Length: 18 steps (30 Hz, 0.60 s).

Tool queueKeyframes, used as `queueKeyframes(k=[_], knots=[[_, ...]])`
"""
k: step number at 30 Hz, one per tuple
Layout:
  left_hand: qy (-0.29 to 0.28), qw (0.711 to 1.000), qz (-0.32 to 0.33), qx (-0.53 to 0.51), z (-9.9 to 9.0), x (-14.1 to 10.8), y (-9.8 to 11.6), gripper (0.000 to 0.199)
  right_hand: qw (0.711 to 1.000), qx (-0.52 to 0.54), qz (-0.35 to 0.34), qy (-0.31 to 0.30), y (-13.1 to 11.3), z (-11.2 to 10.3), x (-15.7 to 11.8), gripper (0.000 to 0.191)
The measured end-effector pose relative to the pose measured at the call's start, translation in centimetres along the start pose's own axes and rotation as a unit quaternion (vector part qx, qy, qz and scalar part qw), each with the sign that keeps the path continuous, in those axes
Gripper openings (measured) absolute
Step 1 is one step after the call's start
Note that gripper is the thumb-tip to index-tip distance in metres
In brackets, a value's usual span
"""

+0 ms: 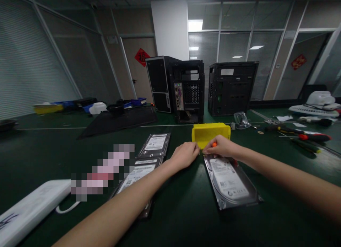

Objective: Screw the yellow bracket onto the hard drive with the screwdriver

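Observation:
A silver hard drive [229,179] with a white label lies on the dark green table [183,211], right of centre. My right hand [220,146] is at its far left corner, fingers curled round something orange that is mostly hidden. Just left of it, my left hand [186,154] rests near the table with its fingers bent together; what its fingertips hold, if anything, is hidden. Behind both hands stands a yellow bin [210,131]. Two more hard drives show on the left, a far one [155,143] and a nearer one [141,170] partly covered by my left forearm.
Black computer cases [160,83] stand at the back, another case [234,89] to their right. Screwdrivers and tools [314,137] lie at the right. A white box [34,208] sits at the near left, a black mat [122,119] farther back.

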State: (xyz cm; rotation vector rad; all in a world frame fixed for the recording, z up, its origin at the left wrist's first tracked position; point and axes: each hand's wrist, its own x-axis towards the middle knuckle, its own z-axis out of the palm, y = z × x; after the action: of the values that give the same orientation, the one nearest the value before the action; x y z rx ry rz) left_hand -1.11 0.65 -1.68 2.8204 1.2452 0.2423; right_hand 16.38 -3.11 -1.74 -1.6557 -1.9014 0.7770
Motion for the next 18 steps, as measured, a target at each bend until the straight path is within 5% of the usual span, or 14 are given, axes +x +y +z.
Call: queueKeyframes(k=[18], knots=[[-0.020, 0.997, -0.016, 0.069, 0.17, -0.34, 0.59, 0.038, 0.999, -0.046, 0.002, 0.009, -0.13, 0.24, -0.06, 0.029]])
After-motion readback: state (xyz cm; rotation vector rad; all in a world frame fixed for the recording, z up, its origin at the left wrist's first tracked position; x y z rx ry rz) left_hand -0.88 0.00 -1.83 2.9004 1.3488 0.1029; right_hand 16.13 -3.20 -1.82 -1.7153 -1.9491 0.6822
